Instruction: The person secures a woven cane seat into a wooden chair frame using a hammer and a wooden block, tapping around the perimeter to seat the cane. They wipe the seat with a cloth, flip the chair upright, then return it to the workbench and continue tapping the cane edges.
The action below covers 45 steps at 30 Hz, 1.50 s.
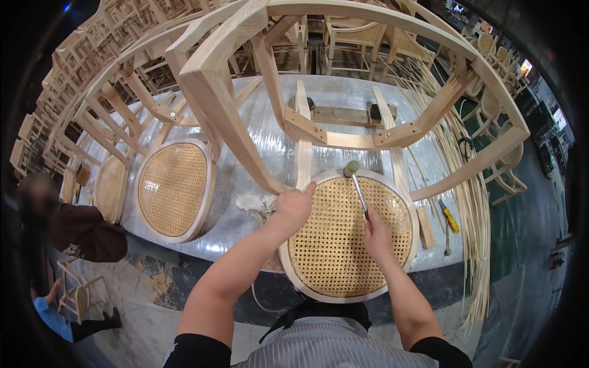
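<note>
A wooden chair with a round woven-cane panel (343, 245) lies on the table in front of me, its pale wooden rim (412, 221) around the weave. My right hand (378, 238) is closed round the handle of a small mallet (362, 195). The mallet has a metal shaft, and its yellowish round head is at the far rim of the panel. At the panel's upper left, my left hand (296, 206) is closed on the chair frame, a finger or thumb pointing along the rim. Some of its fingers are hidden. The curved chair frame (230, 122) arches beyond both hands.
Long pale cane strips (469, 245) lie along the table's right side. Near them are a yellow-handled tool (451, 218) and a wood block (425, 227). Another cane-panelled chair (175, 190) lies to the left. A person in dark clothes (86, 232) is at the far left.
</note>
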Motion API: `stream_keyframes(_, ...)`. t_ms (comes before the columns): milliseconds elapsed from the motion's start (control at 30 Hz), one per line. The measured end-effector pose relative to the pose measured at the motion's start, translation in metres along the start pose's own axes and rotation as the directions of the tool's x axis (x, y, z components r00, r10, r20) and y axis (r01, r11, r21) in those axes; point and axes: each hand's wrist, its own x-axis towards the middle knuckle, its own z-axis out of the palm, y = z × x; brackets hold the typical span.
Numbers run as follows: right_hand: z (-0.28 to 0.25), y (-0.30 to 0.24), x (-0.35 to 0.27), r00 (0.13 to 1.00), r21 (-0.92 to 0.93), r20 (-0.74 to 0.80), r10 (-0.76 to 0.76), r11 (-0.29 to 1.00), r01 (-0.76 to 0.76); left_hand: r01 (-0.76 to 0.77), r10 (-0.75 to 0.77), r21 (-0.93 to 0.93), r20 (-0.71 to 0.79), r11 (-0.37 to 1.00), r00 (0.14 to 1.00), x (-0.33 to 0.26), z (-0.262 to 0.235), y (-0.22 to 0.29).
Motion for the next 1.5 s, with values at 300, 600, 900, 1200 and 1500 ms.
stream_keyframes(300,0.007,-0.026,-0.001,0.978,0.035,0.144,0.152,0.987,-0.158,-0.112,0.111,0.051,0.021,0.992,0.994,0.019,-0.006,0.005)
stream_keyframes(600,0.002,-0.024,0.0,0.969,0.096,0.176,0.176,0.976,-0.194,-0.077,0.075,0.004,0.146,0.997,0.986,0.034,-0.012,0.0)
stream_keyframes(900,0.006,-0.02,-0.005,0.97,-0.059,0.223,0.093,0.995,-0.082,-0.04,0.037,0.013,0.179,0.999,0.983,0.036,-0.021,0.002)
stream_keyframes(1200,0.008,-0.03,-0.002,0.962,0.107,-0.21,-0.174,0.974,0.2,-0.061,0.056,0.031,0.135,0.998,0.989,0.035,-0.019,0.005)
stream_keyframes(1500,0.006,-0.04,0.001,0.985,0.178,-0.125,-0.118,0.974,0.14,-0.048,0.036,0.063,0.172,0.997,0.984,0.034,-0.019,-0.003)
